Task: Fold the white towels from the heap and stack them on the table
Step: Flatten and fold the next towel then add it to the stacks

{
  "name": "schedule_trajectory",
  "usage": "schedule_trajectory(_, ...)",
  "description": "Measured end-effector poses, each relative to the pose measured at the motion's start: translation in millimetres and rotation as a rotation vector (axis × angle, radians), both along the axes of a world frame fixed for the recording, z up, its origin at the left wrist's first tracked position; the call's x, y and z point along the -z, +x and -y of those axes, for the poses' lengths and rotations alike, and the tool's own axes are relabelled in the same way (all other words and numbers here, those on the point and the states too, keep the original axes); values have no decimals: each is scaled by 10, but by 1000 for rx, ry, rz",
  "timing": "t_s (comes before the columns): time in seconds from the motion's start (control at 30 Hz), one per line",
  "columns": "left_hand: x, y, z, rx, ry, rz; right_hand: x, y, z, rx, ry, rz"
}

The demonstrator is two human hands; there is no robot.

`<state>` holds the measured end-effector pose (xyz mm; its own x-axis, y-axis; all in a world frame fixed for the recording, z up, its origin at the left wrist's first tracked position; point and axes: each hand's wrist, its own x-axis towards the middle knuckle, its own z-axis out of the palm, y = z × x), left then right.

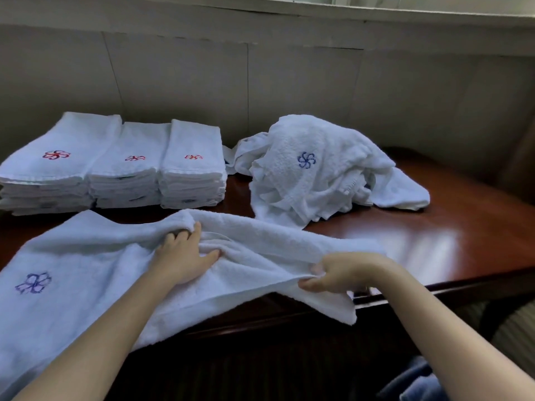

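L hand (pixel 185 256) grips a bunched fold mid-towel; R hand (pixel 338 273) pinches the towel (pixel 86 256) edge near the tabletop (pixel 463 241) front. Step: spreading w/ first fold likely next, needs the edge carried across evenly. Heap (pixel 324 175) sits behind; three folded stacks (pixel 115 166) far left. No containers.

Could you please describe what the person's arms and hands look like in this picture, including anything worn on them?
Both forearms are bare as far as the view reaches, with no sleeves showing. The left hand and the right hand wear no gloves, and no rings, watch or bracelets can be seen. Fingernails look short and unpainted, though the picture is somewhat soft.
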<state>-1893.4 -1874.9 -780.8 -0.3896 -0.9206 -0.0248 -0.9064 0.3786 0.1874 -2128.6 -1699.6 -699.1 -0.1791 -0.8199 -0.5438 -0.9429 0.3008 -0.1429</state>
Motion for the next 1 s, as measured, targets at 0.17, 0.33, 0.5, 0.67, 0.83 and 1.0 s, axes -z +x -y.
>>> schedule_trajectory(0.17,14,-6,-50,-3,-28,14,24,-433,119,373,-205,238)
schedule_trajectory(0.33,81,25,-114,31,-67,-24,174,-737,160,491,-767,48)
schedule_trajectory(0.5,113,114,-124,82,-38,-12,252,-770,185,520,-628,45)
schedule_trajectory(0.67,100,174,-157,122,-25,-20,222,-888,63,416,-353,-115)
schedule_trajectory(0.83,93,162,-180,133,-34,-30,227,-958,-60,226,-398,93)
schedule_trajectory(1.0,107,176,-157,139,-37,-35,30,-1281,-286,457,-789,264)
